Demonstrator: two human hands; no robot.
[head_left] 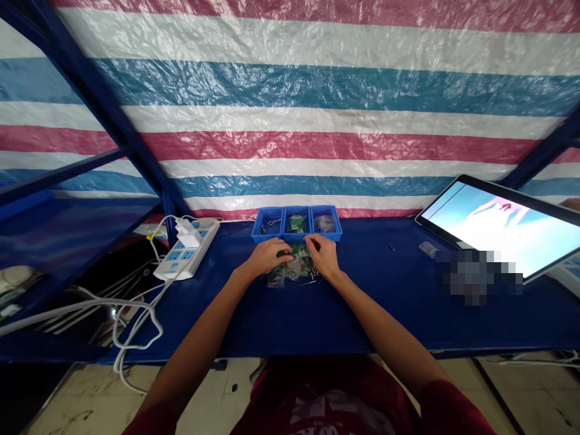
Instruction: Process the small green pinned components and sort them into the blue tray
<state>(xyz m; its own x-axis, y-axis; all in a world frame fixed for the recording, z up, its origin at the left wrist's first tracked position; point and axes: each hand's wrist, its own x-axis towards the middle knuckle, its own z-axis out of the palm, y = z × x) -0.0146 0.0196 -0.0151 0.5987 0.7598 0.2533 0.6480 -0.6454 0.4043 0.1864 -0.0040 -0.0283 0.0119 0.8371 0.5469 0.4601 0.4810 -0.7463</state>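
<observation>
Here — left hand (266, 257) and right hand (323, 256), half-closed, grip unclear, meet on a green-filled bag (294, 267) below the blue tray (296, 237).

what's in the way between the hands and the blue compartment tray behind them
Nothing visible stands between them. The left hand and right hand, over a heap of green parts in clear plastic bags, sit right by the front wall of the blue plastic three-compartment tray.
</observation>
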